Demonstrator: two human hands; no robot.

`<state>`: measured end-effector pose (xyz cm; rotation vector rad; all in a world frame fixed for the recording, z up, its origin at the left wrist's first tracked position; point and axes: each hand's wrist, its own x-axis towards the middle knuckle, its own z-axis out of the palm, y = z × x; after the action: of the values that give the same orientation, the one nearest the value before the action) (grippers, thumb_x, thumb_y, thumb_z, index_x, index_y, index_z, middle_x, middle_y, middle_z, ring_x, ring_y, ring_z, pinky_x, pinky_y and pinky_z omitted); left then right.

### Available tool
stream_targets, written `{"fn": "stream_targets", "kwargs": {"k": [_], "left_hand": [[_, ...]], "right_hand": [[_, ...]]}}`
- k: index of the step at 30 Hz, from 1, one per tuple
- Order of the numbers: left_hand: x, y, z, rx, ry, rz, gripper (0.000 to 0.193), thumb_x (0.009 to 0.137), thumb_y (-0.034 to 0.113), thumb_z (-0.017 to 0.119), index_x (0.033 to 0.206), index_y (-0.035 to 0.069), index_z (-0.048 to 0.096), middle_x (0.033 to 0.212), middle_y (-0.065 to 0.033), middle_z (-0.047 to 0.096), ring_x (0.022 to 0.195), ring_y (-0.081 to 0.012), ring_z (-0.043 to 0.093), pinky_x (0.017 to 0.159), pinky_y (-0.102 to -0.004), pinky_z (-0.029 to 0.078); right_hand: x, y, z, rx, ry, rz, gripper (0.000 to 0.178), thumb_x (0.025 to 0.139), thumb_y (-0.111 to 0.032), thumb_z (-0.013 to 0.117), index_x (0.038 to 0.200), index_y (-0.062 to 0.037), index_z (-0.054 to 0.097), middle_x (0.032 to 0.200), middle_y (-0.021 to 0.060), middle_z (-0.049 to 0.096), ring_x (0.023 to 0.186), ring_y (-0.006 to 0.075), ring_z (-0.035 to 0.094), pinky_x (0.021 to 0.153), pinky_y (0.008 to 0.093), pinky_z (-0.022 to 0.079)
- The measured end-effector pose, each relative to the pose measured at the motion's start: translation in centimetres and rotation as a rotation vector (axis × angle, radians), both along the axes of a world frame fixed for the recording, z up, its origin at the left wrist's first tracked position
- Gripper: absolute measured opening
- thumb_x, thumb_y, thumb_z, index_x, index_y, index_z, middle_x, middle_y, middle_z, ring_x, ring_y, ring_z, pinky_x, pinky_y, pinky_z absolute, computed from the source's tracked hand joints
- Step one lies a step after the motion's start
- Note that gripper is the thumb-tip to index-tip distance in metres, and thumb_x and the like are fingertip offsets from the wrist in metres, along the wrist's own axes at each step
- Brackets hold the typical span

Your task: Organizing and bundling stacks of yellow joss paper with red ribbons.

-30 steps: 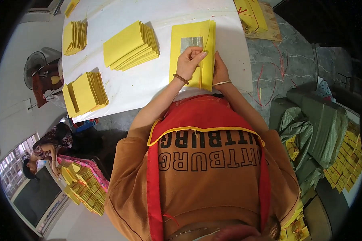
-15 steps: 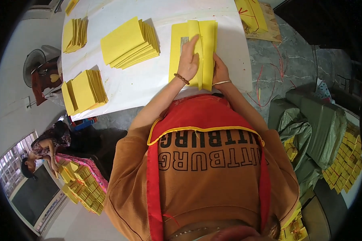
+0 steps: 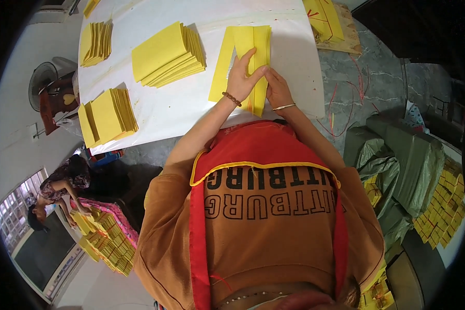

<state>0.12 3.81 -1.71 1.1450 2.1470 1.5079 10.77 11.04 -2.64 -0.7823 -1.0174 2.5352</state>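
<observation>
A stack of yellow paper sheets [image 3: 222, 85] lies before me on the white table, the top sheet folded over along its length. A silver-grey patch shows partly beside the fold. My left hand [image 3: 244, 78] rests on the folded paper, fingers stretched out and thumb reaching right across it. My right hand [image 3: 279, 92] is at the paper's right edge, its fingers closed on that edge near the left thumb; the fingertips are partly hidden.
Folded yellow paper stacks stand on the white table [image 3: 186, 113]: a fanned one [image 3: 163, 54] in the middle, others at left [image 3: 95, 44] and near left [image 3: 108, 118]. Green-wrapped bales [image 3: 413, 165] stand at right. A person [image 3: 62, 186] handles yellow bundles [image 3: 106, 235] at lower left.
The paper under my hands has shifted slightly left and tilted. Its fold now lies flatter, covering more of the silver-grey patch. My right hand has moved in closer to the left thumb.
</observation>
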Motion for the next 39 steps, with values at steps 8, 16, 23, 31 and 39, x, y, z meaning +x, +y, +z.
{"fn": "stream_targets", "kwargs": {"k": [8,16,23,31,39], "left_hand": [[-0.2,-0.2,-0.3,0.044,-0.044,0.0,0.051,0.077,0.032,0.065,0.117,0.005,0.05,0.1,-0.0189,0.054,0.093,-0.0296,0.055,0.078,-0.0343,0.044],[0.2,-0.3,0.1,0.013,0.002,0.019,0.049,0.076,0.032,0.065,0.116,0.007,0.051,0.1,-0.0174,0.055,0.094,-0.0303,0.055,0.079,-0.0341,0.044],[-0.1,-0.4,0.1,0.048,-0.14,0.008,0.044,0.077,0.029,0.064,0.112,0.005,0.053,0.102,-0.0171,0.057,0.093,-0.0267,0.057,0.079,-0.0328,0.044],[-0.5,-0.8,-1.1,-0.089,-0.263,0.087,0.025,0.084,0.019,0.052,0.102,0.002,0.053,0.072,-0.0173,0.06,0.064,-0.0253,0.06,0.057,-0.0345,0.044],[-0.1,-0.8,0.7,-0.018,-0.126,0.099,0.027,0.084,0.017,0.049,0.107,0.004,0.054,0.073,-0.0184,0.059,0.066,-0.0328,0.059,0.058,-0.0379,0.045]], "right_hand": [[-0.2,-0.4,0.7,-0.041,0.094,-0.025,0.034,0.093,-0.023,0.045,0.118,-0.0005,0.046,0.104,0.004,0.054,0.094,0.0094,0.051,0.08,0.0229,0.042],[0.1,-0.3,0.5,0.062,0.015,0.036,0.032,0.092,-0.021,0.047,0.117,-0.0012,0.048,0.102,0.0019,0.053,0.091,0.008,0.049,0.077,0.0216,0.041],[0.0,-0.1,-0.9,0.003,0.04,-0.015,0.028,0.091,-0.02,0.049,0.112,-0.0022,0.051,0.098,0.0003,0.053,0.084,0.007,0.049,0.071,0.0203,0.041],[-0.2,-0.1,-0.5,-0.067,0.043,-0.089,0.027,0.089,-0.017,0.05,0.111,-0.0003,0.049,0.104,0.0056,0.055,0.094,0.0127,0.054,0.083,0.0263,0.045],[0.0,0.0,-0.7,-0.131,0.056,-0.111,0.027,0.089,-0.017,0.05,0.111,-0.0006,0.048,0.105,0.0067,0.055,0.096,0.0152,0.055,0.084,0.0295,0.045]]}}
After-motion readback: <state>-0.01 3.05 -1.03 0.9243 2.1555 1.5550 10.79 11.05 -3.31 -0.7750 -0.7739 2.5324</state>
